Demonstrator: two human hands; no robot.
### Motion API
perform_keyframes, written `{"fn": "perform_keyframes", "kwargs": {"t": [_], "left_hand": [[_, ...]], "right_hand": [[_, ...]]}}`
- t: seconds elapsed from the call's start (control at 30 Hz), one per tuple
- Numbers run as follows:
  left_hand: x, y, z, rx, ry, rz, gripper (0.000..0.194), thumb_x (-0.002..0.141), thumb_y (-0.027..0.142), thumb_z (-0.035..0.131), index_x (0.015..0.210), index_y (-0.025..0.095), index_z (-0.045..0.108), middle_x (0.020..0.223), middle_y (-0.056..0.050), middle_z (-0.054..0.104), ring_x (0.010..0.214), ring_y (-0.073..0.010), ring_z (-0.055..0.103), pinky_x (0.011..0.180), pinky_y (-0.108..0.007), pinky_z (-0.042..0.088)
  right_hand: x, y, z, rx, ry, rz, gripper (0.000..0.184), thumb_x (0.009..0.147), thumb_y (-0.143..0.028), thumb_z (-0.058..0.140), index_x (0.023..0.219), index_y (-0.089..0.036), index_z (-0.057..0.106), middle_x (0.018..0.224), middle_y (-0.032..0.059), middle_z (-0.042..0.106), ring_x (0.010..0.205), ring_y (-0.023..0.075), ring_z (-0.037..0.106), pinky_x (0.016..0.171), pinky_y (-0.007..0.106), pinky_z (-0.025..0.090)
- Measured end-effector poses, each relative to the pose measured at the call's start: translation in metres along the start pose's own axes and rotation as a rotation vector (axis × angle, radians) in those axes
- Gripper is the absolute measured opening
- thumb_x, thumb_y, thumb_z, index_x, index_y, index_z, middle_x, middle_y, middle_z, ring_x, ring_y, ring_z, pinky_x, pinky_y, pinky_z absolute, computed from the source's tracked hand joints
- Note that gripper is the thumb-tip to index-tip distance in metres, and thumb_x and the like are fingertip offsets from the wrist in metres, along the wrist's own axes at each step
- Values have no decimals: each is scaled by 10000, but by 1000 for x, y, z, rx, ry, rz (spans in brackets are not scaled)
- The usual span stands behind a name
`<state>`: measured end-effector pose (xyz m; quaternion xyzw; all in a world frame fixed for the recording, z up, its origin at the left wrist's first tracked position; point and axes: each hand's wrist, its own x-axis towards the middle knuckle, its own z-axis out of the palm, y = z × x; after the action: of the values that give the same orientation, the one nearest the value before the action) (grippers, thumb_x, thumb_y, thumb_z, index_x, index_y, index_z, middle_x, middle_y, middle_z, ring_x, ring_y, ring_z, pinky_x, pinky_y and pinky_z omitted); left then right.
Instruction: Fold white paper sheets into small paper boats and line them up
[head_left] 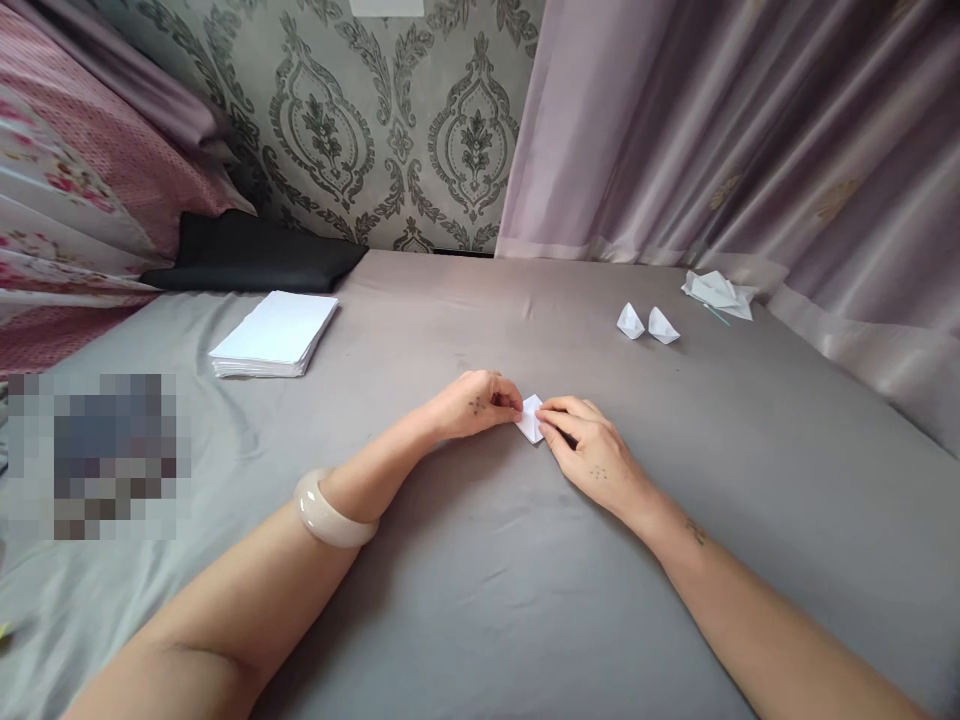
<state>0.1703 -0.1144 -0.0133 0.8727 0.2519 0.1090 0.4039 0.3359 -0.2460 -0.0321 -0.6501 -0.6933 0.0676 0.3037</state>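
Note:
A small piece of folded white paper (532, 420) lies near the middle of the grey sheet, between my two hands. My left hand (480, 403) pinches its left corner, thumb and fingers closed on it. From the right, my right hand (592, 440) grips the opposite edge with thumb and fingertips. The paper looks diamond-shaped, with a crease down its middle; its side corners are hidden under my fingers. Farther off to the right stand two small folded paper boats (631, 321), side by side.
A stack of white paper (274, 335) lies at the left, with a black cloth (255, 255) behind it. At the far right are more white folded papers (718, 291) and a thin bluish stick (717, 315). A patterned wall and purple curtain (637, 130) border the back.

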Motion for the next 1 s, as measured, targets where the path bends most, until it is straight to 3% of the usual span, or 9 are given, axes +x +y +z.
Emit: {"fn": "perform_keyframes", "kwargs": {"t": [0.13, 0.27, 0.4, 0.57, 0.73, 1.0], "left_hand": [[-1, 1, 10, 167, 64, 38, 159, 864, 239, 554, 856, 214, 711, 949, -29, 632, 780, -142, 572, 686, -238, 443], [-6, 11, 21, 507, 41, 266, 266, 937, 147, 417, 875, 152, 676, 960, -80, 638, 912, -192, 545, 841, -290, 461], [-22, 26, 29, 719, 22, 218, 259, 935, 105, 384, 977, 131, 638, 958, -87, 641, 898, -210, 560, 804, -311, 501], [-43, 26, 40, 682, 100, 219, 284, 963, 162, 367, 1164, 147, 566, 1206, -95, 622, 1090, -220, 559, 943, -341, 487], [-53, 23, 53, 646, 222, 150, 350, 979, 298, 380, 1268, 154, 515, 1333, -109, 566, 1242, -261, 495, 1033, -395, 429], [-47, 27, 44, 601, 190, 85, 308, 961, 337, 419, 1191, 210, 579, 1261, -62, 622, 1098, -256, 548, 906, -402, 446]], "right_hand": [[2, 3, 4, 4, -20, -4, 256, 928, -194, 463, 1068, -214, 676, 1092, 65, 635, 1003, 216, 540, 887, 368, 491], [3, 6, 3, -7, -40, -40, 271, 946, -213, 433, 1092, -219, 662, 1095, 77, 615, 1003, 217, 527, 914, 380, 480], [5, 4, -3, -78, -121, -57, 352, 945, -201, 408, 1253, -228, 577, 1109, 94, 572, 990, 219, 515, 904, 382, 479], [6, -1, -5, -210, -134, -51, 389, 940, -193, 382, 1284, -224, 561, 1076, 108, 550, 938, 220, 515, 795, 353, 490], [7, 0, -1, -291, -104, -40, 422, 920, -175, 406, 1317, -207, 547, 1084, 105, 561, 938, 223, 503, 819, 355, 461], [8, 6, -3, -233, -116, -21, 419, 922, -205, 430, 1320, -255, 549, 1078, 90, 563, 914, 209, 509, 821, 353, 453]]}}
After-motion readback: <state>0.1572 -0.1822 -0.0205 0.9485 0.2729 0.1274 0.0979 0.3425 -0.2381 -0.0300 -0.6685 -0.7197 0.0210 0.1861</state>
